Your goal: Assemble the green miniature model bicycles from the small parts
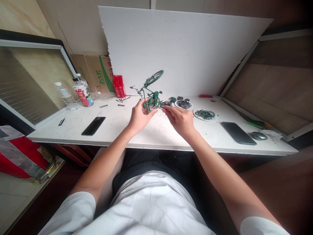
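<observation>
A small green model bicycle (153, 98) is tilted above the white table, one wheel raised and the handlebar toward the left. My left hand (141, 115) grips it low down, around the lower wheel. On the right side of the model, my right hand (180, 118) is closed in a pinch close to that wheel; what its fingertips hold is too small to make out. Just behind the right hand, a plate (190, 106) bears dark wheel parts, and to its right another plate (215, 118) holds green parts.
A phone (94, 126) lies on the table (117, 137) at the left, with bottles (83, 93), a red box (119, 86) and a carton behind. At the right are a dark phone-like slab (238, 133) and a mouse (259, 135). A white board (181, 52) stands at the back.
</observation>
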Action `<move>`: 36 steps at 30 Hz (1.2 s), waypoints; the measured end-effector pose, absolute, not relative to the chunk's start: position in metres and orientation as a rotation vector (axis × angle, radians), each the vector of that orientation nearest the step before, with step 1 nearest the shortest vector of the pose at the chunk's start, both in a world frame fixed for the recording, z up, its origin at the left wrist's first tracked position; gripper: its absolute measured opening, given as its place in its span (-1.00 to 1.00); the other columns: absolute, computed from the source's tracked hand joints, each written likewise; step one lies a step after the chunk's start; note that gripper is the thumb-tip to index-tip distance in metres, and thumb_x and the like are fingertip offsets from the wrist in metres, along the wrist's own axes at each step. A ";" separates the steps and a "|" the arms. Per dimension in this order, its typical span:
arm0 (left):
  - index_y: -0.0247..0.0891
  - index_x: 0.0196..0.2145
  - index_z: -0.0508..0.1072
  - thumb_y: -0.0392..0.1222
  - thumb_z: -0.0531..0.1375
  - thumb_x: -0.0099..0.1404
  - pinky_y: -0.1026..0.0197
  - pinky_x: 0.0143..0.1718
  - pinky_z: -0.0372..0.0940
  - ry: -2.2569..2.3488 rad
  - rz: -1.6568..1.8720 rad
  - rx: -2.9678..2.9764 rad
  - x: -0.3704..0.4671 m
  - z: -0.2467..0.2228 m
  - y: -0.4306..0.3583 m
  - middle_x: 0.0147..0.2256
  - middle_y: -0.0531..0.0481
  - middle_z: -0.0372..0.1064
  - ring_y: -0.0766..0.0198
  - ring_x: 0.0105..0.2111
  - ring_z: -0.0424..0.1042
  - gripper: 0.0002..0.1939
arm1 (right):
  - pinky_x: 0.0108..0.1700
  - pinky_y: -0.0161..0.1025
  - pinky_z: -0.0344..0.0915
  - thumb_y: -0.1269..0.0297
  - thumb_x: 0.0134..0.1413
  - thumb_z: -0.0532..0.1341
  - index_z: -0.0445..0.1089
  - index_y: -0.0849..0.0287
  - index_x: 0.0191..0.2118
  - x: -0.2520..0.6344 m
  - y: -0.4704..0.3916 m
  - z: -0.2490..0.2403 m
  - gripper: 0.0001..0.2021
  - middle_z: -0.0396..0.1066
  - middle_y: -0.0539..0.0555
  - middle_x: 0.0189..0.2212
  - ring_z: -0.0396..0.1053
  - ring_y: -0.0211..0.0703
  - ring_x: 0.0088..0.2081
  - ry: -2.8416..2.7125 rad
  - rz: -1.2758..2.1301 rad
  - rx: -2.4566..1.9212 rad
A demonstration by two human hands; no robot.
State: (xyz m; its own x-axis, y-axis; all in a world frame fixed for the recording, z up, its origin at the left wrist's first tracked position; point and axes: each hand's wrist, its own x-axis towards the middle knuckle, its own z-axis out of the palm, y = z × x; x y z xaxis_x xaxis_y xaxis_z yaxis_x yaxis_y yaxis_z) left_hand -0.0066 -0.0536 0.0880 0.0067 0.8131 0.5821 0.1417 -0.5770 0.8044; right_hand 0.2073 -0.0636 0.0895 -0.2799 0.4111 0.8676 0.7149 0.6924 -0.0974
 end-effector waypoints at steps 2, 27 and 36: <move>-0.18 0.12 0.44 -0.04 0.51 0.23 -0.06 0.08 0.56 1.002 1.641 1.766 -0.006 0.087 -0.054 -0.02 -0.16 0.62 0.01 -0.05 0.66 -0.42 | -0.38 -0.20 0.23 -0.01 0.57 0.11 0.65 0.08 -0.06 0.207 -0.064 0.089 -0.60 0.69 0.10 -0.32 0.54 -0.14 -0.43 -1.918 -0.400 -0.884; -0.13 0.11 0.42 0.07 0.45 0.30 -0.01 -0.02 0.53 1.097 1.707 1.889 0.006 0.079 -0.062 -0.09 -0.14 0.63 0.01 -0.13 0.66 -0.47 | -0.42 -0.24 0.21 -0.19 0.57 -0.01 0.53 0.11 -0.36 0.197 -0.070 0.085 -0.38 0.52 0.05 -0.59 0.45 -0.19 -0.55 -1.837 -0.131 -0.932; -0.16 0.08 0.40 0.07 0.50 0.22 0.05 -0.17 0.56 1.029 1.564 1.677 0.005 0.067 -0.044 -0.14 -0.13 0.63 0.08 -0.24 0.66 -0.41 | -0.39 -0.22 0.24 -0.32 0.52 -0.07 0.51 0.13 -0.33 0.201 -0.067 0.092 -0.31 0.52 0.05 -0.59 0.49 -0.11 -0.53 -1.939 0.052 -1.126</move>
State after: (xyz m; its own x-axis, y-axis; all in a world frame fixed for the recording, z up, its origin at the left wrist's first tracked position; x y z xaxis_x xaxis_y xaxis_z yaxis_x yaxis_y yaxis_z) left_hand 0.0055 -0.0443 0.0665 -0.0038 0.8599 0.5104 0.1280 -0.5058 0.8531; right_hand 0.2010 -0.0673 0.0921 -0.2135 0.7226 0.6575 0.6861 0.5900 -0.4256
